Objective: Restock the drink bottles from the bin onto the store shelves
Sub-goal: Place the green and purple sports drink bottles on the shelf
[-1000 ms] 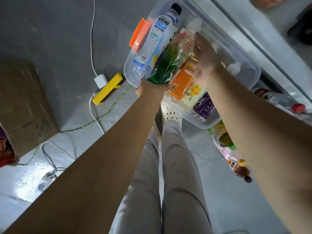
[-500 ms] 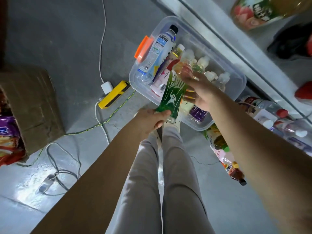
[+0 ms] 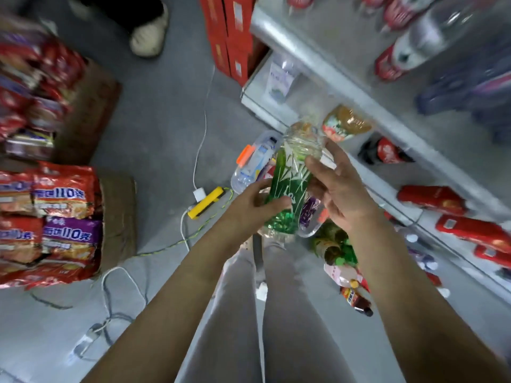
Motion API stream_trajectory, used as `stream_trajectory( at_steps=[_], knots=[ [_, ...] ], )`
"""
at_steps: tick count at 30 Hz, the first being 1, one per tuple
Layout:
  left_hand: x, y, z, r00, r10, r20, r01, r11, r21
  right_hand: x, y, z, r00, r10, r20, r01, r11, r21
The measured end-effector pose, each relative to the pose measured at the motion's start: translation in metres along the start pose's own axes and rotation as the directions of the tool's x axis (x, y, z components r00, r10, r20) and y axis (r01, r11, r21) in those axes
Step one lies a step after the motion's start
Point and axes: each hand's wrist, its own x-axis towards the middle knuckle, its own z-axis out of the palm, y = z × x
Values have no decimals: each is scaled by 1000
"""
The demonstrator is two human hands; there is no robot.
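Observation:
A clear drink bottle with a green label (image 3: 290, 186) is held up between both hands, well above the floor. My left hand (image 3: 257, 203) grips its lower part, thumb across the label. My right hand (image 3: 337, 186) holds its upper right side with the fingers fairly straight. Below and behind the bottle sits the clear plastic bin (image 3: 243, 175) with an orange latch, several bottles lying inside. The grey store shelves (image 3: 387, 111) run along the right, carrying red-labelled bottles and an amber bottle (image 3: 345, 125).
Several loose bottles (image 3: 345, 269) lie on the floor by the shelf base. A yellow power strip (image 3: 206, 201) with cables sits left of the bin. Cardboard boxes of snack packs (image 3: 63, 217) stand at left. Red cartons (image 3: 229, 37) and another person's shoe (image 3: 149, 34) are ahead.
The green-labelled bottle has been lifted out of the bin and raised between both hands. The view has tilted up, so the shelves and snack boxes now show.

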Motion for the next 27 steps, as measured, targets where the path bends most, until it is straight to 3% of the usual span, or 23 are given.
stream_trajectory(
  at_steps=[8, 16, 27],
  knots=[
    [-147, 94, 21, 979, 200, 45, -203, 976, 82, -159, -88, 44, 970, -233, -64, 232, 972, -29],
    [-214, 140, 86, 933, 316, 171, -346, 917, 198, -263, -121, 15, 894, -393, -214, 397, 918, -26],
    [-311, 138, 192, 768, 479, 425, -600, 770, 216, -429, -122, -54, 715, -635, -293, 636, 764, -105]
  ],
)
